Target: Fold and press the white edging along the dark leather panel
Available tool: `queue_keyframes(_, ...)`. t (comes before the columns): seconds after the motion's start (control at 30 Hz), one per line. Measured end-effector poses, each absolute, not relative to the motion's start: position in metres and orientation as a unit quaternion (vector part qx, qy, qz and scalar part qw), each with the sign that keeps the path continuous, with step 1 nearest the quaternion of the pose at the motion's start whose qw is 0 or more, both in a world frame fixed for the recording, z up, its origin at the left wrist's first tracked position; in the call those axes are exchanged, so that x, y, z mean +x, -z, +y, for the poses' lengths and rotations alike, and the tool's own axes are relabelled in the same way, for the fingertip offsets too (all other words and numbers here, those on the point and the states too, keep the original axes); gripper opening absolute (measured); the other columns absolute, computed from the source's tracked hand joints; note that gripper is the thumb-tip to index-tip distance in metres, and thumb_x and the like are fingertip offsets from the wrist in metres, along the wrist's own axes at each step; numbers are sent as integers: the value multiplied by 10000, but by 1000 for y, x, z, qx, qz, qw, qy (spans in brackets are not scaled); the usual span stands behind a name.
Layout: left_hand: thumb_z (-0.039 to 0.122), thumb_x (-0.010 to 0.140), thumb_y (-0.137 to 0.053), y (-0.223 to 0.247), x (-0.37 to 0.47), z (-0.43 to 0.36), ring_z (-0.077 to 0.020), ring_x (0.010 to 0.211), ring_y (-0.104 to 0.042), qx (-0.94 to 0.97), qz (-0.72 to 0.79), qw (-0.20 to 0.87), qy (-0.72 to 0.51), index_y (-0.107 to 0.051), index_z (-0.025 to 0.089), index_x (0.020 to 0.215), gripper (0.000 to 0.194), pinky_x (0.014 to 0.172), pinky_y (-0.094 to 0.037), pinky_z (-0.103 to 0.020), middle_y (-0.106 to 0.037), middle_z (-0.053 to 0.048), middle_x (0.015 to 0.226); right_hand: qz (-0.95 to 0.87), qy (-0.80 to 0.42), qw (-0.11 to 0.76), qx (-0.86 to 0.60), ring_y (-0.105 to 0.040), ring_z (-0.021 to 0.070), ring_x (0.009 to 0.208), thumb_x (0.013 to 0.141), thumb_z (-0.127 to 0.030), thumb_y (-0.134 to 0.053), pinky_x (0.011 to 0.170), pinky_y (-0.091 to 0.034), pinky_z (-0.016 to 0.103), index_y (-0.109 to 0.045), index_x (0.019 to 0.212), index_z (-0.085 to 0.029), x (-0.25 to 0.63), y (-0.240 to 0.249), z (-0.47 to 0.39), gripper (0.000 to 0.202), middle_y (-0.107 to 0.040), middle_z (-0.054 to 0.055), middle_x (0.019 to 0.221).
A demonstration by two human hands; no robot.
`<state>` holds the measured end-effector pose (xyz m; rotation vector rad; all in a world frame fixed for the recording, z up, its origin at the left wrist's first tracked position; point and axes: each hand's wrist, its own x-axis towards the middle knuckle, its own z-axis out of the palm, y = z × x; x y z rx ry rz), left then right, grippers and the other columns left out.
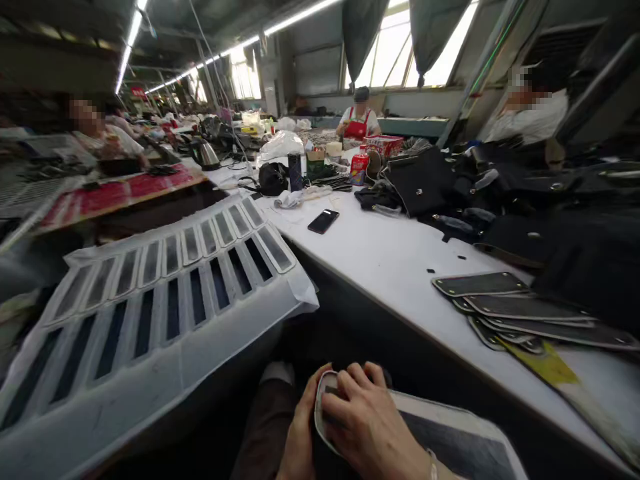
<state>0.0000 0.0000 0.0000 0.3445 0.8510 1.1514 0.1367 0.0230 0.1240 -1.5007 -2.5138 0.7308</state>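
A long dark panel with a pale border and rounded corners [453, 433] lies across my lap, its far end between my hands. My left hand [300, 433] grips the rounded end from the side, fingers behind the edge. Over the top of that same end, my right hand [367, 417] has its fingers curled and pressed onto the panel. What is under the right fingertips is hidden. To the left, a white sheet [200, 363] carries similar pale-bordered strips [171, 255] in a row, with dark rectangles along its nearer side.
On the white table [370, 260] lie a phone [323, 221], a stack of dark riveted panels [530, 310] and a heap of black bags [480, 193]. A red can [359, 167] stands farther back. Several people sit at work beyond, one in a red apron [356, 127].
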Motion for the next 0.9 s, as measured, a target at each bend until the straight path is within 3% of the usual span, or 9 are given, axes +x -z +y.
queue_keyframes(0.13,397,857,-637,-17,1,1,-265,1394,-394,141,412,727,-531,-690,236,1188,372,1225,-169,-392,-619,-32,1349,-835,-224,69,-497,-497,224,977,882,-322,-640,888,-202,439,-598,888,-292,137,-122,25,52,-622,-13,1008)
queue_keyframes(0.27,435,881,-616,-34,4,3,-286,1314,-495,102,375,759,-523,-689,227,1195,384,1198,-246,-434,-663,-51,1283,-824,-239,93,-504,-487,217,970,855,-293,-670,899,-204,431,-609,900,-311,138,-124,23,78,-609,-22,978)
queue_keyframes(0.5,426,861,-662,-45,5,2,-271,1281,-530,70,297,801,-516,-678,255,1213,391,1188,-257,-414,-685,-42,1246,-813,-242,129,-514,-476,210,946,804,-238,-703,895,-218,428,-608,871,-295,140,-119,20,129,-593,-20,935)
queue_keyframes(0.73,496,851,-648,-51,1,4,-287,1308,-501,173,375,764,-495,-664,251,1228,450,1181,-268,-437,-651,-58,1300,-801,-241,155,-525,-474,246,978,771,-239,-696,888,-266,464,-618,871,-276,138,-111,16,132,-588,13,969)
queue_keyframes(0.8,525,829,-656,-52,-2,6,-308,1307,-498,221,425,728,-490,-651,238,1240,501,1175,-273,-456,-644,-75,1305,-772,-300,191,-527,-489,243,983,735,-164,-653,882,-303,454,-640,888,-280,139,-119,16,192,-590,14,969)
queue_keyframes(0.9,533,789,-686,-53,-10,10,-328,1329,-466,314,519,640,-472,-632,234,1248,551,1158,-306,-457,-634,-78,1310,-657,-443,323,-518,-541,210,1021,762,-119,-526,914,-376,399,-667,966,-283,154,-137,16,297,-606,17,1052)
